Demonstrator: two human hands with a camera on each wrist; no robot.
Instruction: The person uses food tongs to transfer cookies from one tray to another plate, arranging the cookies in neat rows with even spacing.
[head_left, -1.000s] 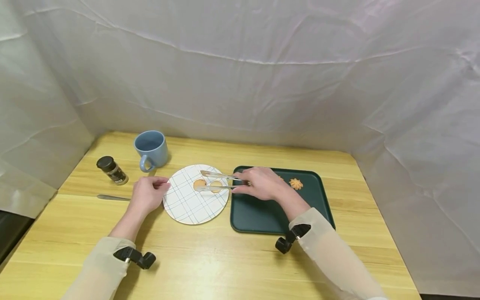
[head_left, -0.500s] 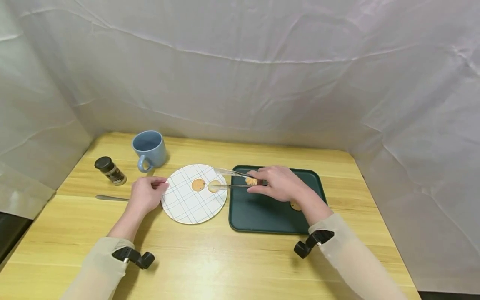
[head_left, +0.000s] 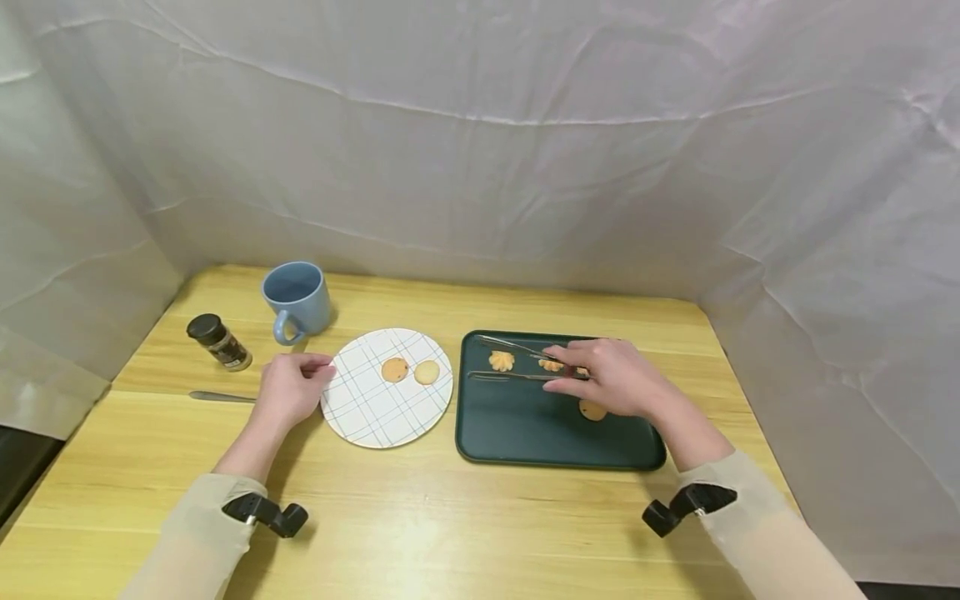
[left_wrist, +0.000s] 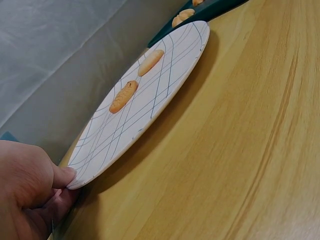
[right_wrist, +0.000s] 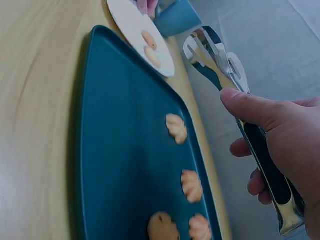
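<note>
My left hand (head_left: 292,390) pinches the left rim of a round white plate (head_left: 375,421) with a blue-line grid, thumb on top in the left wrist view. Two cookies lie on it side by side: a golden one with a dark speck (head_left: 394,370) and a paler round one (head_left: 427,372). My right hand (head_left: 611,375) grips metal tongs (right_wrist: 262,160) with dark handle inlays. The tongs' arms stand apart over a dark green tray (head_left: 525,437), nothing between their tips in the right wrist view. On the tray are several cookies, among them ridged ones (head_left: 502,361) and a speckled round one (head_left: 592,410).
Behind the plate stands a blue mug (head_left: 297,300). A black-capped spice jar (head_left: 219,342) is farther left. A thin metal handle (head_left: 221,397) sticks out from behind the left hand. Pale fabric (head_left: 480,167) walls the wooden table (head_left: 420,533).
My right hand has carried the tongs rightward from over the plate's cookies to over the tray, leaving both cookies on the plate. My left hand keeps its place at the rim.
</note>
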